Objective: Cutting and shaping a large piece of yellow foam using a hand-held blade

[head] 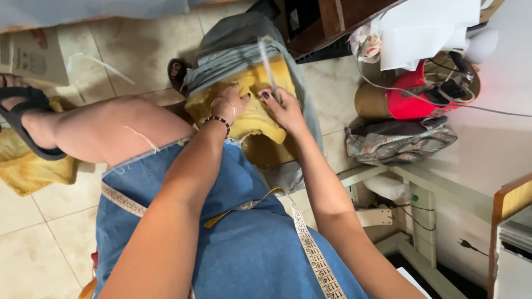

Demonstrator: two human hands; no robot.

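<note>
A yellow cloth lies over my right knee, with a grey cloth around and beneath it. My left hand, with a beaded bracelet at the wrist, presses flat on the yellow cloth with fingers bent. My right hand, nails painted dark, pinches the lower end of a thin pale strip that rises from the cloth toward the far side. A measuring tape hangs across my blue denim skirt.
My left leg stretches out to a black sandal on the tiled floor, beside more yellow cloth. A patterned folded fabric, a red-and-brown item with cables and white papers sit on the right. A white table frame stands below them.
</note>
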